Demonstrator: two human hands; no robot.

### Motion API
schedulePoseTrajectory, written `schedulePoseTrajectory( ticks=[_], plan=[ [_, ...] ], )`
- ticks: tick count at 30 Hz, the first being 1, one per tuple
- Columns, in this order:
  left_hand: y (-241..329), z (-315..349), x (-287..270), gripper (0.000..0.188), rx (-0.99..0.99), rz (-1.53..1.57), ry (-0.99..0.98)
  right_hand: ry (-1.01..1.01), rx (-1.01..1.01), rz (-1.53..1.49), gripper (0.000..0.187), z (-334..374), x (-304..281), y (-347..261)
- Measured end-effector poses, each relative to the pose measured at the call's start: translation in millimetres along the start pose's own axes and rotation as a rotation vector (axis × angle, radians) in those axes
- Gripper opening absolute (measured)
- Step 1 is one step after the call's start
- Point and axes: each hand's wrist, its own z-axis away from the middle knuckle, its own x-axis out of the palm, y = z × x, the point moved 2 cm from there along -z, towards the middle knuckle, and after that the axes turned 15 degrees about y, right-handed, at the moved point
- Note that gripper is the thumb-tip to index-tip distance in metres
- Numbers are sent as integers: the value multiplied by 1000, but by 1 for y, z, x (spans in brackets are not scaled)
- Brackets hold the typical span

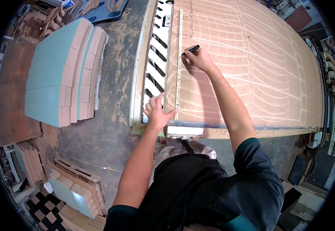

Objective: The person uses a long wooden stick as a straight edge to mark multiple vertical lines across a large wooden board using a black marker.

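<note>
A black marker (pixel 192 49) is pinched in my right hand (pixel 200 60), its tip close to the right edge of a long, thin straightedge (pixel 178 73). That strip lies lengthwise on a large tan board (pixel 229 92) marked with curved and straight pale grooves. My left hand (pixel 158 112) rests near the front left corner with its fingers spread. Its thumb reaches the near end of the straightedge, while the other fingers lie over a black-and-white striped strip (pixel 156 65) along the table's left side. Whether the thumb presses on the straightedge, I cannot tell.
On the left stand stacks of curved panels with light blue faces (pixel 52 73). A blue pallet (pixel 102 9) holding curved pieces is at the far left. A small white control box (pixel 185 132) juts from the table's front edge. Hoses and equipment (pixel 333 63) line the right side.
</note>
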Motion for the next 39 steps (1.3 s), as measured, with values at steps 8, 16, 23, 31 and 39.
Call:
schedulePoseTrajectory(
  ticks=[8, 16, 23, 31, 39],
  plan=[
    [0, 1, -1, 111, 4, -7, 0, -62, -42, 112, 39, -7, 15, 9],
    [-4, 1, 2, 111, 21, -4, 21, -26, -48, 82, 42, -12, 22, 24],
    [-8, 2, 7, 112, 19, -10, 37, 33, -24, 74, 40, -1, -9, 27],
    [-8, 1, 8, 112, 18, 5, 29, 83, -25, 62, 41, -10, -32, 23],
    [-9, 2, 6, 113, 19, -15, 29, 19, -40, -44, 37, -33, 3, 1]
  ],
)
